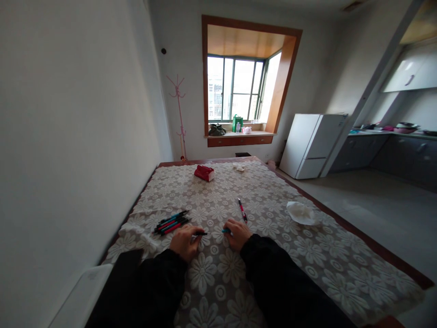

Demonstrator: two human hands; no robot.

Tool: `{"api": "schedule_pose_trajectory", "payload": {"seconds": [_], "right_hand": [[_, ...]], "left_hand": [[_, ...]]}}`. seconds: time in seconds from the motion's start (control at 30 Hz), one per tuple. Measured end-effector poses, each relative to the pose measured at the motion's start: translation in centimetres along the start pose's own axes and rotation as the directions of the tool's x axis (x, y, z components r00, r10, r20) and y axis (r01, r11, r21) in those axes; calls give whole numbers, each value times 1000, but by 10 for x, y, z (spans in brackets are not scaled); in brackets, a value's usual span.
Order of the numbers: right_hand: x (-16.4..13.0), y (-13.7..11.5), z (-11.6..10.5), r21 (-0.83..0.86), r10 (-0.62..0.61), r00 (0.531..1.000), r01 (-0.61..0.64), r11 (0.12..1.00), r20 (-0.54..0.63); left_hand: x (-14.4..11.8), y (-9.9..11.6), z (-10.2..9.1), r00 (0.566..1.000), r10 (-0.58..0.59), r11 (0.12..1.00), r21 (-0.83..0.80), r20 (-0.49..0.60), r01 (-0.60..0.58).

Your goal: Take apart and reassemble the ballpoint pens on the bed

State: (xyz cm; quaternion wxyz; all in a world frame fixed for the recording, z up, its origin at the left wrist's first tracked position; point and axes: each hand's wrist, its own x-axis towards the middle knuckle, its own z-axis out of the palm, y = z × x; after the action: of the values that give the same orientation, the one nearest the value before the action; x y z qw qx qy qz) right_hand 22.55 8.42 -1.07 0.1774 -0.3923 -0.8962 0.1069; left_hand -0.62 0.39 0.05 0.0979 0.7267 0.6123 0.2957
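Left hand (184, 241), right hand (238, 233), pen (211, 233) between (pulled apart), table (341, 269)

a slim pen (212, 233) lies level just above the flowered cloth, pulled apart: a black end piece at its left, a teal piece at its right, and a thin pale refill showing between them, near the bench's front.

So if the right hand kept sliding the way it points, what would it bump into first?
The right hand points left along the thin pen it shares with the left hand, so it would probably meet that left hand first. The cluster of black, red and teal pens lies further on.
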Motion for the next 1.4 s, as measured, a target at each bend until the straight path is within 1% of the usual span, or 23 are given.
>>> {"api": "schedule_pose_trajectory", "payload": {"seconds": [0.07, 0.17, 0.23, 0.3, 0.37, 0.43, 0.5, 0.6, 0.7, 0.83, 0.93, 1.03, 1.17, 1.3, 1.4], "right_hand": [[0, 0, 0, -15, 17, 1000, -17, 1000, -25], [-1, 0, -1, -37, 9, 999, -10, 999, -38], [-1, 0, -2, -44, -9, 999, 7, 999, -32], [0, 0, -1, -37, -48, 999, 47, 998, -20], [0, 0, -1, -23, -95, 995, 95, 995, -11], [0, 0, -1, -11, -131, 991, 131, 991, -16], [-1, -1, -1, -2, -148, 989, 148, 989, -28], [-2, -3, -1, 9, -163, 985, 163, 987, -49], [-3, -4, -1, 13, -167, 985, 168, 986, -31], [-2, -4, -3, -4, -133, 991, 133, 991, 14], [-1, -2, -5, -42, -80, 997, 81, 996, 16], [0, 0, -8, -86, -17, 1000, 18, 996, 16], [-1, 1, -10, -112, 32, 999, -29, 993, 22], [0, 1, -10, -100, 20, 1000, -18, 995, 14], [0, 1, -9, -96, 23, 1000, -23, 995, 2]], "left_hand": [[0, -2, 0, 998, -56, 998, 32, -24, 57], [-1, -8, 1, 989, -132, 987, 78, -73, 138], [0, -11, 2, 983, -150, 985, 71, -104, 158], [0, -12, 4, 985, -134, 990, 17, -107, 137], [0, -11, 5, 993, -90, 995, -53, -74, 86], [0, -9, 6, 999, -36, 996, -84, -26, 34], [-1, -8, 6, 1000, -14, 997, -74, 17, 15], [-1, -6, 6, 998, -32, 999, -33, 62, 34], [-1, -5, 6, 996, -2, 1000, 2, 92, 2], [-1, -3, 3, 993, 49, 998, 22, 105, -52], [-1, -3, 2, 997, 26, 999, 44, 74, -29], [0, -6, 2, 999, -25, 998, 54, 25, 23], [-1, -11, 6, 999, -45, 998, -33, -7, 45], [-1, -12, 7, 999, -37, 993, -115, -22, 34], [-1, -10, 7, 1000, -14, 989, -149, -9, 13]]}}
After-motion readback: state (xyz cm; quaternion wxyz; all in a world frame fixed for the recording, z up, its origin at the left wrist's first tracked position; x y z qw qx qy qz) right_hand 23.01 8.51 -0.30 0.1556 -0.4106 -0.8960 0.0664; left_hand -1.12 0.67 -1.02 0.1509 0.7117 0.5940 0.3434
